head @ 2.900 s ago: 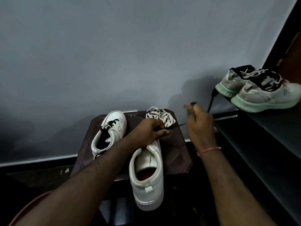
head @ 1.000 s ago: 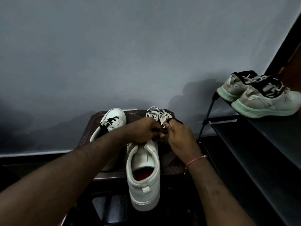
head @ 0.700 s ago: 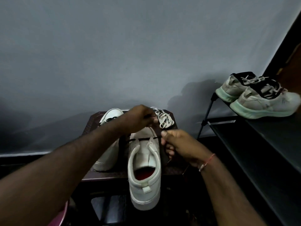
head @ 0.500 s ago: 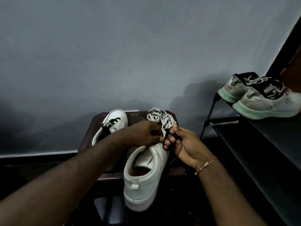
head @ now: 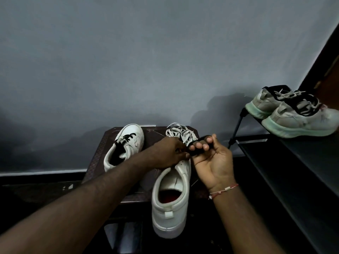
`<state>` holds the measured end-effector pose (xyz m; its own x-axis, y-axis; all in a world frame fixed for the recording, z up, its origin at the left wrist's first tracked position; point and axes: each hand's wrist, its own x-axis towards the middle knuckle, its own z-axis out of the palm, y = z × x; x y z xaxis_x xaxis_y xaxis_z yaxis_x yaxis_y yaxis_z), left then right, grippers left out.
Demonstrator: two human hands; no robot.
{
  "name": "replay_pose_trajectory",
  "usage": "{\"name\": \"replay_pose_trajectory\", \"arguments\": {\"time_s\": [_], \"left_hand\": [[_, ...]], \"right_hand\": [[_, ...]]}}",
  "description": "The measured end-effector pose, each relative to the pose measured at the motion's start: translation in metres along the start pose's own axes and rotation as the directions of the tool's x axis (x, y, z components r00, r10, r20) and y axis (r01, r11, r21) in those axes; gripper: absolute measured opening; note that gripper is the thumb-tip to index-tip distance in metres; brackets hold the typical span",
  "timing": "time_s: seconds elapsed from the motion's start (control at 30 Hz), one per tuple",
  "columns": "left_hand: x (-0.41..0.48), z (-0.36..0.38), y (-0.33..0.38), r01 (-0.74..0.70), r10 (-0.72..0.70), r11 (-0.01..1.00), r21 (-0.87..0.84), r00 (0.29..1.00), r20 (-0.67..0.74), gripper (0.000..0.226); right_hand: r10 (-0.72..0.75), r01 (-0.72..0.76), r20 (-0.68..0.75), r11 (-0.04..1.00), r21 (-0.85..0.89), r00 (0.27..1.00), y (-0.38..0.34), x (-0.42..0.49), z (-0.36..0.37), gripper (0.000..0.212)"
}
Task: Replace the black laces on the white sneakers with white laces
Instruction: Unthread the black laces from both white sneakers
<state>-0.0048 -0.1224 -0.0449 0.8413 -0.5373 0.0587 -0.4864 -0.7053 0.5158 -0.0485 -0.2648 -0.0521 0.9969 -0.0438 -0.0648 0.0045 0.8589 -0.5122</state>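
Note:
A white sneaker (head: 170,208) lies heel toward me on the dark stool (head: 97,158). My left hand (head: 168,153) rests over its front and pinches the black lace (head: 197,152) at the eyelets. My right hand (head: 212,160), palm up, has the same black lace looped round its curled fingers just right of the shoe. A second white sneaker (head: 126,143) with a black lace still threaded stands at the stool's left. A loose bundle of white laces (head: 180,132) lies at the stool's back, just beyond my hands.
A dark metal shoe rack (head: 293,162) stands to the right, with a pair of worn grey sneakers with green soles (head: 293,116) on its upper shelf. A grey wall rises right behind the stool.
The near sneaker has swung back from a leftward tilt to lie heel toward me. My right hand has turned palm up and risen, with more black lace gathered round its fingers.

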Motion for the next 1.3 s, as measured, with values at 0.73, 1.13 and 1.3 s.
{"name": "replay_pose_trajectory", "arguments": {"time_s": [0.73,1.13,1.3], "left_hand": [[0.008,-0.004,0.032,-0.087,0.129,0.98,0.179,0.963,-0.237,0.016],[-0.064,-0.008,0.056,-0.203,0.099,0.976,-0.079,0.737,-0.669,0.022],[-0.11,-0.004,0.066,-0.238,-0.142,0.8,-0.551,0.817,-0.559,0.02]], "right_hand": [[-0.389,0.435,0.442,-0.112,-0.894,0.808,-0.003,0.016,-0.012,0.027],[0.138,-0.081,0.027,0.719,-0.69,0.99,-0.016,-0.048,0.059,0.049],[0.367,-0.231,0.047,0.674,-0.702,0.929,0.007,-0.073,0.08,0.041]]}}
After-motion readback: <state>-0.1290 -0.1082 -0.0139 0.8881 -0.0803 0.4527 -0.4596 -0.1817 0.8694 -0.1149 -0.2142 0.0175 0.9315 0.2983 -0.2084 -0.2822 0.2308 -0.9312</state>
